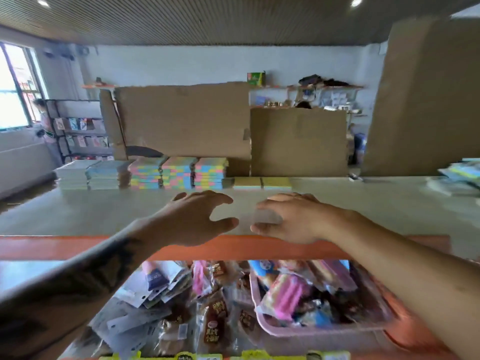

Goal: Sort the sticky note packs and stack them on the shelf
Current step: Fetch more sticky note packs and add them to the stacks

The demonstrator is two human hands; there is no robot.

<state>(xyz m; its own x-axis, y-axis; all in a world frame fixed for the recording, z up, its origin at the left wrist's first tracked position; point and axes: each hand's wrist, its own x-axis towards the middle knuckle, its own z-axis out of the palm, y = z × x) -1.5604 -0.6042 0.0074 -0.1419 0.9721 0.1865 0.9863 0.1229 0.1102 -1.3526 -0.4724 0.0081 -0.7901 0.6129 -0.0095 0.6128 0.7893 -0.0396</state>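
Shelf top (363, 203), pale, orange front edge: it carries all stock along its back. Three multicolour sticky note stacks (179, 174) stand side by side, pastel bands, square-edged; just right of them lies a low yellow pack row (262, 183). More packs (459, 175) at far right, blurred. Judged light, stiff as blocks, film-wrapped so likely slippery; take by opposite side edges. Left hand (197, 219) spread, released, holds nothing. Right hand (288, 219) lies over a faint clear item; grip cannot be told.
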